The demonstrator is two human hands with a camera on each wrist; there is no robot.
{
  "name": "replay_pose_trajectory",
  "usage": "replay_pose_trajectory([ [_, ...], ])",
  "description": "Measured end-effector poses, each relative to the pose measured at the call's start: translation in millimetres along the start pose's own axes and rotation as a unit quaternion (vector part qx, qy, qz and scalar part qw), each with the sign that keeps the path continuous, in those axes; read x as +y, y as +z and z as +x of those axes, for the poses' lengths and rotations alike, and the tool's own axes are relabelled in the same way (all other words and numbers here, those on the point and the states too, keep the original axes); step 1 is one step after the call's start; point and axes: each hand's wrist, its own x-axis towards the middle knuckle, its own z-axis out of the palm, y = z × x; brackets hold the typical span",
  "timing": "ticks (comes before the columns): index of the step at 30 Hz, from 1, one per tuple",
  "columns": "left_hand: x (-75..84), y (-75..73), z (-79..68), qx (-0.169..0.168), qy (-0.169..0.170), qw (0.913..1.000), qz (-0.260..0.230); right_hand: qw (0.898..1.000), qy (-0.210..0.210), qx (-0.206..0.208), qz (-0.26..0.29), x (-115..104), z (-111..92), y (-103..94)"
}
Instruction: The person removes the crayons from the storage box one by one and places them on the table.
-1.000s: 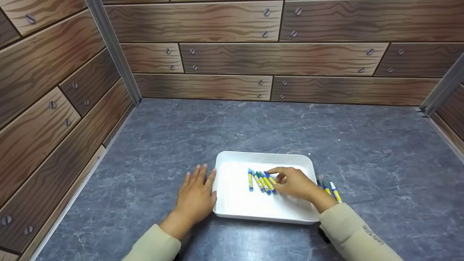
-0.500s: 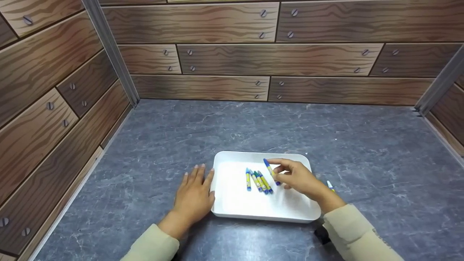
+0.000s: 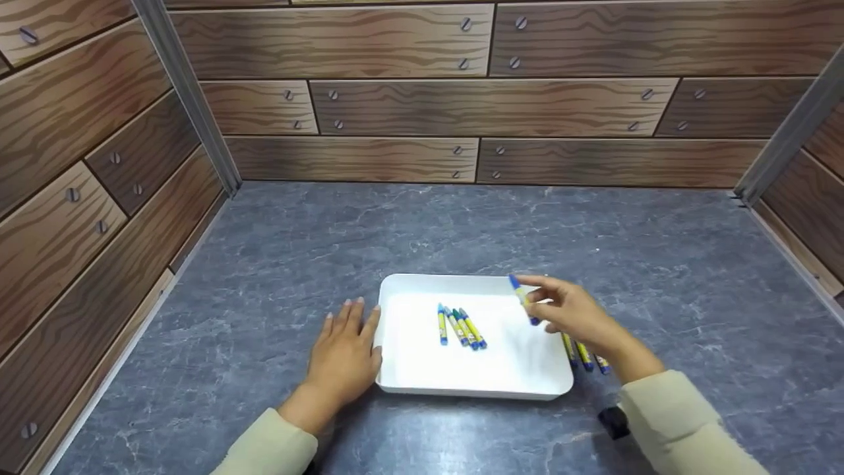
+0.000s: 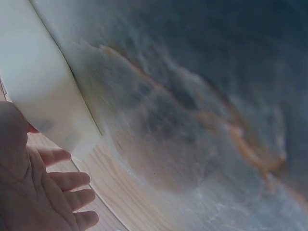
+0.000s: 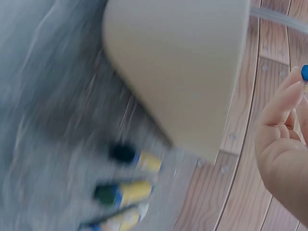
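Observation:
A blue crayon (image 3: 519,290) with a yellow wrapper is pinched between the thumb and fingers of my right hand (image 3: 580,320), raised over the right part of a white tray (image 3: 521,379). In the right wrist view only the crayon's blue end (image 5: 304,73) shows past the fingers. Several crayons (image 3: 471,328) with yellow wrappers lie side by side in the tray, one slightly apart on the left. My left hand (image 3: 346,359) rests flat at the tray's left edge, fingers straight and touching it. The left wrist view shows those fingers beside the tray's outer wall (image 4: 48,72).
Three more crayons (image 3: 584,356) lie on the dark marbled table (image 3: 316,244) just right of the tray, partly under my right wrist. A small black object (image 3: 613,422) is by the right sleeve. Wood-patterned walls (image 3: 395,109) stand around the table.
My right hand has lifted the blue crayon from the row in the tray and carried it up and to the right. The left hand stays at the tray's edge; the view shifts slightly.

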Motion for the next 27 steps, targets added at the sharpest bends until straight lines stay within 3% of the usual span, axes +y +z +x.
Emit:
replay_pose_trajectory([
  [13,-0.5,-0.2,0.5,-0.001,-0.007,1.0,0.007,0.997,0.021,0.05,-0.05,37.4,-32.8,-48.4],
  [27,0.9,0.1,0.2,0.0,-0.003,1.0,0.004,0.991,0.077,0.061,-0.093,70.4,-55.1,-62.3],
])
